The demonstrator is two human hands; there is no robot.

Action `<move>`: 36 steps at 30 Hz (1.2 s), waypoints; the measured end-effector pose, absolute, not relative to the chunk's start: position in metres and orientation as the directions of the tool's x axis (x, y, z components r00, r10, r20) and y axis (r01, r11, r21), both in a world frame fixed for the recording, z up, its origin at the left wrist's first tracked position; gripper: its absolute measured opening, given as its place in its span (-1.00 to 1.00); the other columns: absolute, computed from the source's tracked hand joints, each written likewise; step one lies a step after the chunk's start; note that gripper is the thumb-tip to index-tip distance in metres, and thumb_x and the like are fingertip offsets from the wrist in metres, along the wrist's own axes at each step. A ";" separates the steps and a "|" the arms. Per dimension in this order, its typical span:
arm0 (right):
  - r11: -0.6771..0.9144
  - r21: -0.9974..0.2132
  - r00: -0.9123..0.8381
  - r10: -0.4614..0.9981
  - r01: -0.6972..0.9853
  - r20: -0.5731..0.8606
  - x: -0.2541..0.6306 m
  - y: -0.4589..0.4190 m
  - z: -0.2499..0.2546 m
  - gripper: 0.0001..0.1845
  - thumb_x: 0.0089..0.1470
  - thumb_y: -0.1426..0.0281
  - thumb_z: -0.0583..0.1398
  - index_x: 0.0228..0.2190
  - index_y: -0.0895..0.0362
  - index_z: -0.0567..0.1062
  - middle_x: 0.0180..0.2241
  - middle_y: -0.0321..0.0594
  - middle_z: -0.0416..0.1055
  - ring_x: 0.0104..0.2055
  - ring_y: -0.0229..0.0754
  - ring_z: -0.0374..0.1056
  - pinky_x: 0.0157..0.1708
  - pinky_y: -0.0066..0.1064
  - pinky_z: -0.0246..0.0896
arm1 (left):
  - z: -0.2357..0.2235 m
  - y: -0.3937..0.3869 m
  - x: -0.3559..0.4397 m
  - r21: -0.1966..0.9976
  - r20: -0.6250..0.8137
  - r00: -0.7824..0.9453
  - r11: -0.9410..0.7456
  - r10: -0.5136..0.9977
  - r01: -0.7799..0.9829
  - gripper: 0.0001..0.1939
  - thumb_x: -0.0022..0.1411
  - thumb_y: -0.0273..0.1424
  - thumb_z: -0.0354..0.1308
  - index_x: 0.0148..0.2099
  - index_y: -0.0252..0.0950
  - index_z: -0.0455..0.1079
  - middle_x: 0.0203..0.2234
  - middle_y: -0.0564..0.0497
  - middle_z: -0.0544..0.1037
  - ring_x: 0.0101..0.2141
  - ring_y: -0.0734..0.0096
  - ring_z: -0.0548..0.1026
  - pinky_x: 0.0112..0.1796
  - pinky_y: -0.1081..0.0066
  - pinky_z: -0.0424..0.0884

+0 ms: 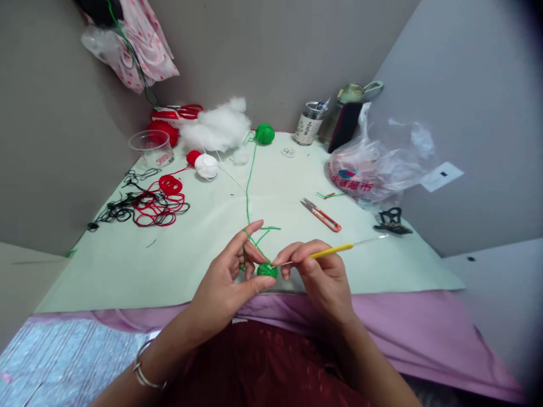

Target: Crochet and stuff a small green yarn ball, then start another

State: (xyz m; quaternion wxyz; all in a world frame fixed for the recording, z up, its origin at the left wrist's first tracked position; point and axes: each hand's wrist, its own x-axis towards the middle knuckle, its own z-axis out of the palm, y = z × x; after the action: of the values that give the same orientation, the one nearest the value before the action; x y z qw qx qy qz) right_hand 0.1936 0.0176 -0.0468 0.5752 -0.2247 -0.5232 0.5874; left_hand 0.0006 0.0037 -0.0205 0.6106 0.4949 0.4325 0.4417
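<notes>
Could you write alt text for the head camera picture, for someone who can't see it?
Left hand holds a green yarn piece; right hand holds a yellow-handled hook to it. Beyond lie orange snips, tangled red and black yarn, and white stuffing.

Mostly Ones, Some Twos, One Four

There are four yarn balls: one green ball (265, 134), one white ball (206, 167), one big red ball (168, 128) and one small red ball (193, 157). Two things cut: red scissors (193, 111) and orange snips (326, 219). White fluff makes two lumps: one big lump (220, 128) and one small lump (240, 157). There is one yellow hook (333, 251), one green stitched piece (267, 271), one clear cup (164, 156), one pen pot (309, 128), one phone (345, 125), one white card (442, 176) and one hair clip (391, 221).
</notes>
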 end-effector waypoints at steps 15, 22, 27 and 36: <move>0.412 -0.888 -0.279 0.846 -0.202 0.456 0.199 0.015 -0.038 -0.83 0.37 0.40 0.21 -0.22 0.07 0.64 -0.23 -0.16 0.66 -0.27 -0.22 0.53 -0.28 -0.38 0.48 | -0.023 0.004 0.004 0.998 -0.049 0.169 0.043 0.984 0.042 -0.24 0.12 -0.36 0.44 0.36 -0.19 0.37 -0.33 0.09 0.44 -0.35 0.41 0.33 -0.25 0.35 0.30; 0.775 -0.591 -0.380 0.628 0.226 0.679 0.199 0.008 -0.034 -0.80 0.36 0.55 0.15 -0.11 0.14 0.57 -0.17 -0.03 0.65 -0.16 -0.14 0.56 -0.20 -0.29 0.51 | -0.038 0.001 0.011 0.995 0.052 0.048 -0.056 0.997 0.086 -0.25 0.13 -0.36 0.44 0.35 -0.23 0.36 -0.36 0.10 0.44 -0.36 0.42 0.38 -0.28 0.38 0.37; 0.824 -0.247 -0.417 0.488 0.510 0.767 0.194 -0.004 -0.038 -0.80 0.33 0.56 0.19 -0.07 0.16 0.55 -0.12 0.04 0.64 -0.09 -0.10 0.57 -0.17 -0.30 0.57 | -0.051 -0.008 0.016 0.941 0.312 -0.005 -0.308 0.950 0.137 -0.40 0.30 -0.46 0.33 0.34 -0.08 0.38 -0.28 0.08 0.47 -0.26 0.41 0.46 -0.17 0.41 0.43; 0.791 -0.084 -0.380 0.381 0.607 0.843 0.197 -0.011 -0.041 -0.79 0.25 0.58 0.28 -0.13 0.09 0.61 -0.11 -0.13 0.61 -0.06 -0.18 0.56 -0.13 -0.38 0.62 | -0.039 -0.014 0.018 0.935 -0.037 0.110 0.073 0.993 -0.348 -0.33 0.27 -0.31 0.42 0.38 -0.08 0.36 -0.21 0.04 0.51 -0.19 0.43 0.50 -0.10 0.43 0.47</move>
State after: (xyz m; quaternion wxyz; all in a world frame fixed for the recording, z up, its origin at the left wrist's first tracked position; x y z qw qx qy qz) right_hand 0.1975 -0.0113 -0.0408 0.4690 -0.3003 -0.8218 -0.1204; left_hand 0.0181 -0.0144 -0.0387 0.6199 0.4132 0.3905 0.5409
